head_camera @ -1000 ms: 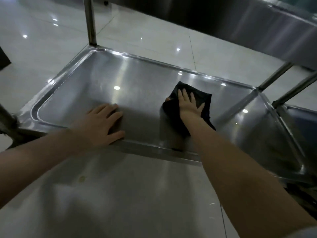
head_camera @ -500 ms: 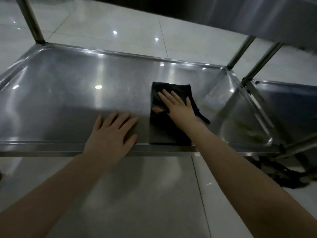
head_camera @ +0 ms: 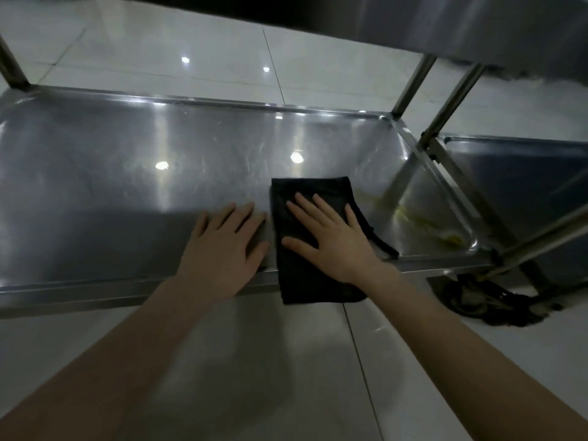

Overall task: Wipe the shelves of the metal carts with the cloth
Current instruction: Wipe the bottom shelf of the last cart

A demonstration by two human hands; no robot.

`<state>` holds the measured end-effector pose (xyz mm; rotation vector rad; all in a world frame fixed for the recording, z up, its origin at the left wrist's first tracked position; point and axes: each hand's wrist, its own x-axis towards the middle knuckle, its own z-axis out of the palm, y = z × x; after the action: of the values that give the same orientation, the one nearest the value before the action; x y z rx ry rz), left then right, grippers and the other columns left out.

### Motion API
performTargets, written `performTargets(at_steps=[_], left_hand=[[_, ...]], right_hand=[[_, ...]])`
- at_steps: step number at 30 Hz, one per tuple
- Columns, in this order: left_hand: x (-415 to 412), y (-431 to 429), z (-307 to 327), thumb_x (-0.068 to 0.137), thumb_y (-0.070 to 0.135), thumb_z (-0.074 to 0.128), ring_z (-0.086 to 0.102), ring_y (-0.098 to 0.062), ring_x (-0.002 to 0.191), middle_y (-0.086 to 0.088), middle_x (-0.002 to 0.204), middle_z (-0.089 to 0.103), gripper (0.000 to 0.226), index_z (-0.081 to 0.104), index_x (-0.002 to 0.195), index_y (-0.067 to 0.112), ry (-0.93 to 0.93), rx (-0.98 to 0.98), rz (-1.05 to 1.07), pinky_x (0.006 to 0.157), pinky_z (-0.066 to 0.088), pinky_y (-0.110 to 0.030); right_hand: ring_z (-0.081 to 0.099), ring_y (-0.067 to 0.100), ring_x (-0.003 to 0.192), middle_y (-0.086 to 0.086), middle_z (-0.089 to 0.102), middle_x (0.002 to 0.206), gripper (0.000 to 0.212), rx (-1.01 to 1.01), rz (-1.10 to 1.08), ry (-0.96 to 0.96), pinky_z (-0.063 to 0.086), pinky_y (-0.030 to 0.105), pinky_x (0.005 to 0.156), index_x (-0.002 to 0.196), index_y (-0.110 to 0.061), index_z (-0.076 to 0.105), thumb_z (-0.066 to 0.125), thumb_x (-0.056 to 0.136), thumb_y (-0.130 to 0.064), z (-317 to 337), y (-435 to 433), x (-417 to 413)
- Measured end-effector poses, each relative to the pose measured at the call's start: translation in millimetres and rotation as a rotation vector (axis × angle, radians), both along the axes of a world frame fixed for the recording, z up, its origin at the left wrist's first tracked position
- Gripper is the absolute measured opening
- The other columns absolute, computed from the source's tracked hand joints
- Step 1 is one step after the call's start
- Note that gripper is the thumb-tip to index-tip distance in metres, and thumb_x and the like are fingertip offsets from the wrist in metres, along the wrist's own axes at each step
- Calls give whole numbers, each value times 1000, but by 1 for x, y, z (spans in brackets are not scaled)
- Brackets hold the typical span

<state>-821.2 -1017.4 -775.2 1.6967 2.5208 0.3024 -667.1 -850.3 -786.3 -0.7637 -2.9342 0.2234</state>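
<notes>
A folded black cloth (head_camera: 305, 192) lies on the low steel shelf (head_camera: 127, 173) of a metal cart, its near end hanging over the shelf's front rim. My right hand (head_camera: 331, 237) presses flat on the cloth with fingers spread and straight. Just left of the cloth, my left hand (head_camera: 222, 246) rests flat on the shelf at the front rim, fingers straight. Yellowish smears (head_camera: 423, 222) mark the shelf's right end.
A second cart's shelf (head_camera: 521, 173) stands close on the right, its posts (head_camera: 451, 100) beside this cart's corner post (head_camera: 412, 84). An upper shelf (head_camera: 477, 23) overhangs at the top. A dark mop head (head_camera: 490, 300) lies on the white tiled floor (head_camera: 286, 377) under the right corner.
My right hand has drawn the cloth toward me, so its near end now hangs over the front rim. The view shifted right along the shelf; my left hand stays at the rim.
</notes>
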Motion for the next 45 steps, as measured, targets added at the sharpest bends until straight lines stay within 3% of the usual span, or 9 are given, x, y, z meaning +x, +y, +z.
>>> performTargets(at_steps=[5, 9, 12, 14, 18, 24, 31, 36, 45], left_hand=[[1, -5, 3, 99, 49, 27, 8, -18, 150, 8, 162, 14, 56, 22, 152, 32, 3, -13, 2, 120, 10, -47], [4, -6, 9, 97, 51, 32, 17, -18, 148, 8, 159, 24, 54, 34, 147, 32, -8, -20, 39, 119, 15, -44], [11, 2, 17, 94, 53, 38, 33, -26, 139, -2, 147, 42, 51, 50, 134, 24, -65, 67, 113, 115, 24, -47], [27, 18, 17, 94, 51, 39, 27, -27, 143, -4, 149, 39, 52, 45, 139, 24, -100, 120, 61, 117, 19, -49], [56, 46, 5, 99, 48, 21, 4, -17, 150, 6, 163, 9, 60, 8, 155, 30, -43, 11, -69, 120, 9, -50], [58, 44, 3, 100, 49, 25, 6, -15, 150, 9, 163, 7, 59, 13, 155, 32, 24, -49, -59, 120, 8, -42], [61, 67, 27, 98, 50, 33, 44, -32, 126, -12, 135, 52, 52, 52, 134, 18, 64, 70, -69, 113, 28, -49], [74, 103, 9, 99, 53, 23, 4, -19, 150, 4, 164, 2, 60, 10, 154, 33, 73, -98, -185, 121, 8, -46], [75, 104, 11, 85, 61, -5, 12, -21, 149, 3, 163, 8, 76, 11, 154, 34, 184, -138, -195, 119, 16, -44]], right_hand=[[-5, 21, 151, -2, -17, 163, 81, 13, -267, -177, -1, 62, 115, 155, -34, -6, 49, 97, -40, 1, 96, -56], [-4, 17, 150, -8, -4, 164, 76, -31, -222, -110, -4, 59, 115, 155, -34, 4, 20, 91, -73, 5, 69, -47], [-4, 9, 149, -13, 1, 163, 82, -5, -86, -12, -5, 54, 117, 155, -38, 8, 7, 85, -81, 6, 24, 14], [-10, 4, 148, -18, -5, 162, 80, 9, -66, -15, -9, 49, 118, 154, -42, 4, 2, 85, -83, 3, 2, 49], [-12, 3, 146, -18, -9, 159, 82, 7, -107, -45, -12, 48, 115, 154, -42, 2, 4, 83, -84, 4, 16, 45], [-3, 14, 150, -10, -2, 164, 77, -28, -290, -134, -3, 58, 117, 155, -37, 5, 21, 91, -76, 15, 116, 0], [-6, 7, 149, -16, -1, 163, 78, 1, -97, -54, -8, 48, 118, 154, -41, 5, 9, 86, -79, 13, 55, 86], [-12, 0, 146, -22, -7, 160, 80, -31, -128, -74, -12, 45, 117, 152, -47, 0, 5, 81, -84, 13, 56, 120], [0, 12, 150, -13, 2, 164, 75, -34, -322, -117, -4, 54, 117, 154, -40, 8, 22, 90, -75, 17, 184, 45]])
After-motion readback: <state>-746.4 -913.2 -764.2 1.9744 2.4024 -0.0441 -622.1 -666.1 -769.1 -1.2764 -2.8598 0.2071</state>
